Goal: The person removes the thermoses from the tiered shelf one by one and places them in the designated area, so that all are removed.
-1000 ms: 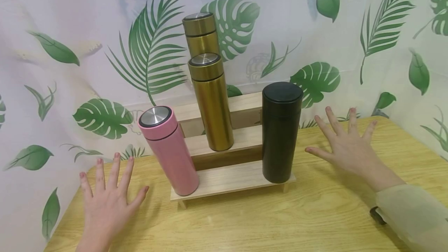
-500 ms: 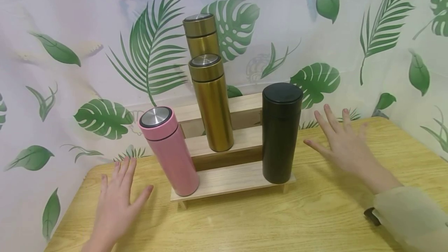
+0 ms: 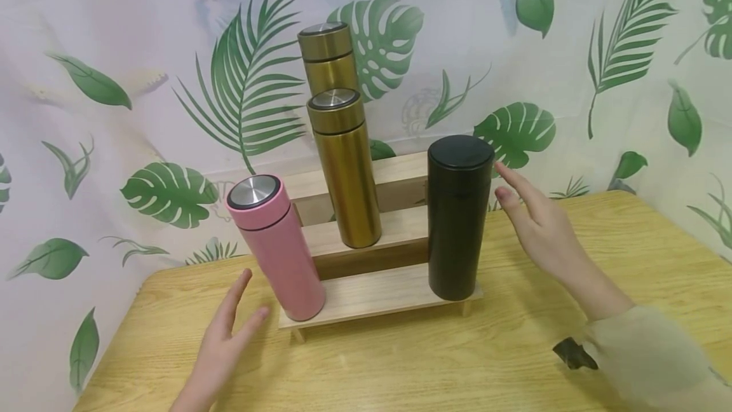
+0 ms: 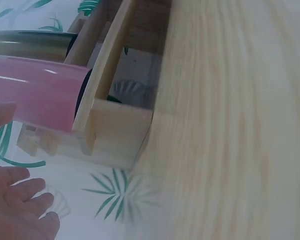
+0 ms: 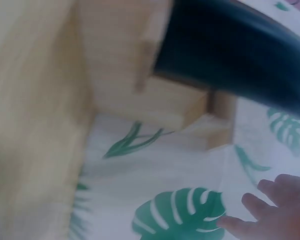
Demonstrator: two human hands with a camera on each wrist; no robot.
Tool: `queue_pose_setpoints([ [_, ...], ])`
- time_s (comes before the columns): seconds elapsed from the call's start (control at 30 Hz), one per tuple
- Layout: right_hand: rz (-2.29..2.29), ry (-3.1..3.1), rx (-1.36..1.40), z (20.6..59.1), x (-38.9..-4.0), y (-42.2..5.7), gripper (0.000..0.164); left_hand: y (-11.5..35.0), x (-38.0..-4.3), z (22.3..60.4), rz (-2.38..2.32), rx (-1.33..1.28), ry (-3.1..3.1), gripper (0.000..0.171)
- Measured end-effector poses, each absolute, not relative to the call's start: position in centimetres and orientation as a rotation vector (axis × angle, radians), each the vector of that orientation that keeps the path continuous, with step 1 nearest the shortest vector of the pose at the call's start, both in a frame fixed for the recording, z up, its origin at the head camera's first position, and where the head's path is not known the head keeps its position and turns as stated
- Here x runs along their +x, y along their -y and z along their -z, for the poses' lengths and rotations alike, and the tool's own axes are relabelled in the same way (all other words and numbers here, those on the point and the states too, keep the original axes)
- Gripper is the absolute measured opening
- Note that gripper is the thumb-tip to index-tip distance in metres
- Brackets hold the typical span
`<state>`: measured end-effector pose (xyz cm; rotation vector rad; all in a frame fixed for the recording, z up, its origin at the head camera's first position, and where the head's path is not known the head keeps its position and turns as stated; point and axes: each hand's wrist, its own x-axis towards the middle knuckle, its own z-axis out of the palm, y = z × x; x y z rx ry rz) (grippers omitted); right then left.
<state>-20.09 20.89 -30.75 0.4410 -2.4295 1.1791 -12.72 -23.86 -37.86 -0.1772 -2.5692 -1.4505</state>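
A stepped wooden rack (image 3: 372, 294) stands on the table. On its lowest step stand a pink flask (image 3: 277, 248) at the left and a black flask (image 3: 459, 216) at the right. A gold flask (image 3: 345, 167) is on the middle step, a second gold flask (image 3: 328, 57) on the top step. My left hand (image 3: 229, 336) is raised edge-on, fingers straight, just left of the pink flask and apart from it. My right hand (image 3: 534, 221) hovers with straight fingers close beside the black flask's upper part. The left wrist view shows the pink flask (image 4: 40, 97), the right wrist view the black flask (image 5: 240, 50).
The wooden table (image 3: 400, 361) runs to an edge at the left and front. A leaf-print cloth backdrop (image 3: 143, 81) hangs right behind the rack. A dark strap (image 3: 574, 353) shows at my right sleeve.
Both hands lifted off the table and turned edge-on, moving inward: the left toward the pink flask, the right toward the black flask. The flasks have not moved.
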Motion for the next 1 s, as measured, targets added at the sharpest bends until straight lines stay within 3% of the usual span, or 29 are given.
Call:
queue_pose_setpoints([
  [0.37,-1.706,2.046,0.655,28.0,-19.7,-18.6,0.047,23.2,-13.3,40.5,1.904,-0.245,2.376,0.07],
  [0.73,-1.892,2.028,0.856,26.1,-20.2,-17.5,0.074,23.2,-14.0,42.4,2.051,-0.257,2.316,0.069],
  [1.0,-1.812,2.145,0.813,26.3,-19.8,-17.2,0.056,23.1,-13.9,42.6,2.028,-0.262,2.341,0.065],
])
